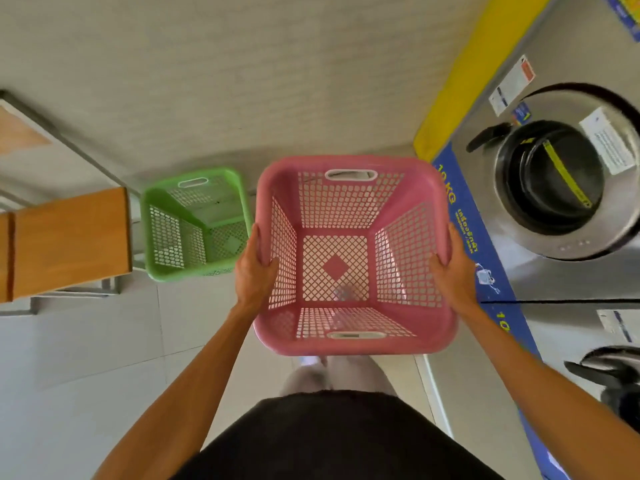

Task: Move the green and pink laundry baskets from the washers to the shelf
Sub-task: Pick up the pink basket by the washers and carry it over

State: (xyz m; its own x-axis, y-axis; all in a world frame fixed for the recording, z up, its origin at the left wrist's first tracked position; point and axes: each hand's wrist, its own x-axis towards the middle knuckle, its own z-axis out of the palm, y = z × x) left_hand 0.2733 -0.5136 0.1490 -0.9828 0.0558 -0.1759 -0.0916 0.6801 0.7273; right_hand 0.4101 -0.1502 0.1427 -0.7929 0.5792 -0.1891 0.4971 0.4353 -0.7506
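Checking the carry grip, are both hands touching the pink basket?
Touching. The head view shows the left hand and right hand gripping the pink basket by opposite side rims.

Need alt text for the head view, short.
Both hands, left hand and right hand, grip the side rims of an empty pink perforated plastic laundry basket. An empty green perforated plastic basket sits left, front-loading washers right.

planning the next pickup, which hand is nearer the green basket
Left. The left hand holds the pink basket's left rim, right beside the green basket. The right hand holds the opposite rim, nearer the washer.
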